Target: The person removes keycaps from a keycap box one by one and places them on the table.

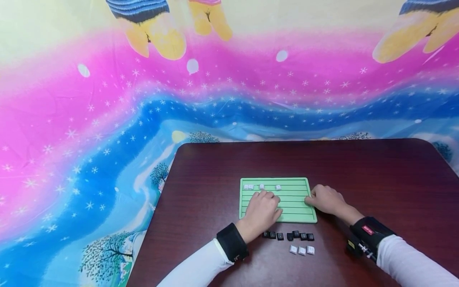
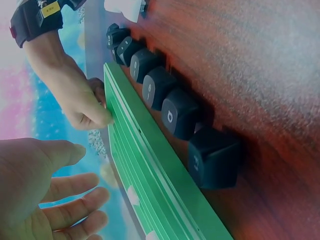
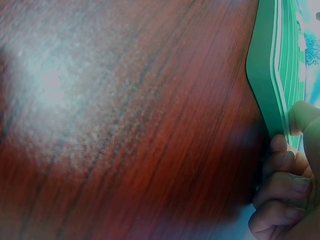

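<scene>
1. Well in from the far and left edges of the table [image 1: 376, 171] lies one green tray [image 1: 294, 217], ridged across its inside.
2. Along the tray's far edge, from its far left corner to just past the middle, sit four white keycaps [image 1: 261, 186]; two are side by side.
3. Just off the tray's near edge, seven black keycaps [image 1: 280, 236] stand on the table in an uneven line.
4. Nearer the table's near side, three loose white keycaps [image 1: 302, 250] form a short row.
5. Above the tray, the left hand [image 1: 261, 209] has its fingers loosely bent and apart, with nothing in them.
6. At the tray's right edge, the right hand [image 1: 327, 199] pinches the rim between thumb and curled fingers.
7. On the wrists are two black bands [image 1: 232, 242].
</scene>
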Available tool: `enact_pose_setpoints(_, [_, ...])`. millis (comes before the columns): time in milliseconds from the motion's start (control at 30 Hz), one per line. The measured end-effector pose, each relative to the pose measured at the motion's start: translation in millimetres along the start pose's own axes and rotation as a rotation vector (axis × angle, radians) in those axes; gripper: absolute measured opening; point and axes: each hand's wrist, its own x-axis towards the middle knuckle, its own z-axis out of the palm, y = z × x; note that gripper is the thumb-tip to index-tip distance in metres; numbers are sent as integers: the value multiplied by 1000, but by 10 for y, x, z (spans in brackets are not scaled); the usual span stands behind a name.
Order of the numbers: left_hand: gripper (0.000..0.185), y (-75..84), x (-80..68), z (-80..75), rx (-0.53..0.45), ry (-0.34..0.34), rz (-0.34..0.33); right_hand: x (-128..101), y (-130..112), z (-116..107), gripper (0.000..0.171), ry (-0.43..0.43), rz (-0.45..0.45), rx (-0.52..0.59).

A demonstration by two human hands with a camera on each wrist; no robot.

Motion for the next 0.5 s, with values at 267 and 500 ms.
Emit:
enact_pose_setpoints(267, [15, -63, 76, 13, 2, 13, -10, -12, -17, -27, 44, -3, -5, 0])
enact_pose_setpoints(500, [22, -114, 135, 30, -2, 2, -35, 7, -6, -12, 44, -10, -8, 3])
